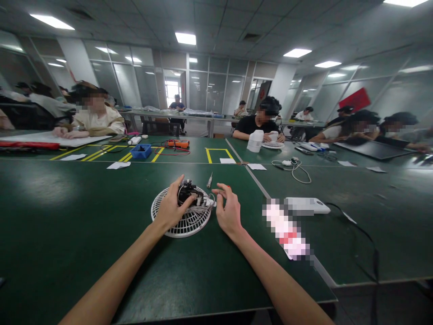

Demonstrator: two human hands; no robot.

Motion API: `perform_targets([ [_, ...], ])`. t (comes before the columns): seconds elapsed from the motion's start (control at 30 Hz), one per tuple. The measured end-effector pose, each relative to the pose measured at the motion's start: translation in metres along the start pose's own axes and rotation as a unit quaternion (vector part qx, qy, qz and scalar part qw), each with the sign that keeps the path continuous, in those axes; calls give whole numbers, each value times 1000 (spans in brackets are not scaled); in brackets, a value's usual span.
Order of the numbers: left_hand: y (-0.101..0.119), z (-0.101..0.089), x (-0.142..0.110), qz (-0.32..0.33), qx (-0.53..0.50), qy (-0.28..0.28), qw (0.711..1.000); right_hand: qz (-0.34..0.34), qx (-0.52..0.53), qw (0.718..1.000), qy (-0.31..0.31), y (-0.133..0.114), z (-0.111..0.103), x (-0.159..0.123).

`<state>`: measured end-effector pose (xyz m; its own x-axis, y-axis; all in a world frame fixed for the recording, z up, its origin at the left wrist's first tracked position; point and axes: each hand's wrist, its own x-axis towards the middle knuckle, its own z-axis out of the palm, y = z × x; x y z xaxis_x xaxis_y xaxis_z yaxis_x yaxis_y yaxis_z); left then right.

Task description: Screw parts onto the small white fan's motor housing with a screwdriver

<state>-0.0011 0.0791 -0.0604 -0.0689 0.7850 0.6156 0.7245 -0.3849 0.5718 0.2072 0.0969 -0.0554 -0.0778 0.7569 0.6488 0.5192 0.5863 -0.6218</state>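
Black assembly (pixel 185 195): a dark mechanism with pale wires, perhaps a motor; it sits over a white round grille, in front of the wearer.
White round grille (pixel 189 229): lying flat on the table, its near ribs and rim in plain sight below the assembly.
Left hand (pixel 172 206): reaching over the grille, fingers clamped on the black assembly, thumb across its near side.
Right hand (pixel 230 211): just right of the assembly, fingers bent, thumb and forefinger beside the pale wires (pixel 203 209); the detail is too small to tell whether they pinch one.
Slim tool (pixel 209 180): screwdriver-like, lying beyond the hands, near the grille's far right side.
Table (pixel 84 243): green, with yellow tape outlines toward the far side.
Blue tray (pixel 141 151): at the far left, holding dark pieces; an orange device (pixel 179 143) with leads lies near it.
White device (pixel 313 206): well to the right, partly pixelated, a black cable (pixel 375 257) at its end.
Co-worker in black (pixel 248 127): seated opposite, hands by white parts.
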Motion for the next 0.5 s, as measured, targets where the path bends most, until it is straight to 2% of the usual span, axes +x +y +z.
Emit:
perform_targets([
  [0.3, 0, 1, 1, 21, 10, -8, 1000, -42, -14, 998, -42, -10, 5, -8],
  [0.43, -4, -1, 3, 40, 31, -28, 998, -53, -5, 998, -44, -9, 7, -9],
  [0.5, -5, 0, 2, 54, 44, -14, 997, -56, -1, 998, -40, -7, 8, -8],
])
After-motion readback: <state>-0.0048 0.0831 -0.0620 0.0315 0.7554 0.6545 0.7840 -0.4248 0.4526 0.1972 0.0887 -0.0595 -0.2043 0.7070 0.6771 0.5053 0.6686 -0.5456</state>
